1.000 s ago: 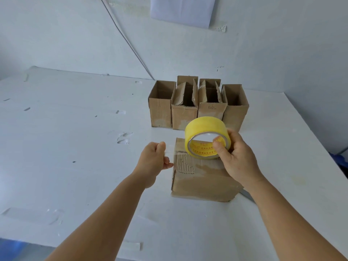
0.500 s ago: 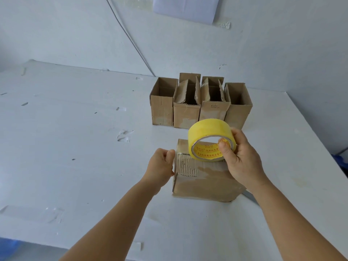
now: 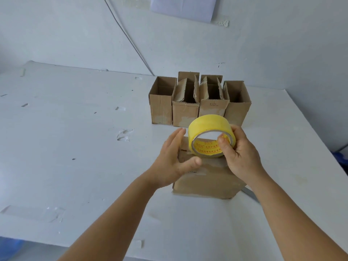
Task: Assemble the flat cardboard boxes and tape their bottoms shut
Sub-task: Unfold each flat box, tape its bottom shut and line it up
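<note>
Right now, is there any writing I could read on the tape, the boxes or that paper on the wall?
Tape roll, inner ring: red print, too blurred to read.
Third box in the back row: a small dark stamp, too small to read.
Paper on the wall: no writing visible.
Box under the hands: no print visible.

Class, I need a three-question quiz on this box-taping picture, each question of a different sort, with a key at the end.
1. True or false: the right hand grips the yellow tape roll.
2. How many open cardboard boxes stand in the row at the back of the table?
3. The left hand is: A) open, beside the roll; B) flat on the table; C) inside a box.

Key: 1 true; 2 four; 3 A.
</note>
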`<move>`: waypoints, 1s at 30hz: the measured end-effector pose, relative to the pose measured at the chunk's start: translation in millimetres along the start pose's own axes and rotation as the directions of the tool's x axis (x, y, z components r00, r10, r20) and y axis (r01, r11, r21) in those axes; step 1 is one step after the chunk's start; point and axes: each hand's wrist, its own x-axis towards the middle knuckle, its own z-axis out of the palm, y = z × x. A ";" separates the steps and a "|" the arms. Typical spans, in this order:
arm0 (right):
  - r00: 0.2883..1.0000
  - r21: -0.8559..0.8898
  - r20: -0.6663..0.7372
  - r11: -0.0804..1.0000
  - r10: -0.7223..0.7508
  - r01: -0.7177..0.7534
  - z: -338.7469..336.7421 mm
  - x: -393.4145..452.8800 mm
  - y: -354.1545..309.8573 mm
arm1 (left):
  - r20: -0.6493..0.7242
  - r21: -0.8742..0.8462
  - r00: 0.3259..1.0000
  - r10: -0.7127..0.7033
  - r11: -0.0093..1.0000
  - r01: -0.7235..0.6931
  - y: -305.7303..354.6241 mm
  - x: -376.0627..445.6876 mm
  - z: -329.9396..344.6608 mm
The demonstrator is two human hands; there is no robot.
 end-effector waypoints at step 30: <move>0.978 0.129 0.135 0.975 0.162 -0.179 -110.1 22.9 30.8 | 0.090 0.502 0.993 -0.072 0.865 0.018 25.0 14.6 -8.4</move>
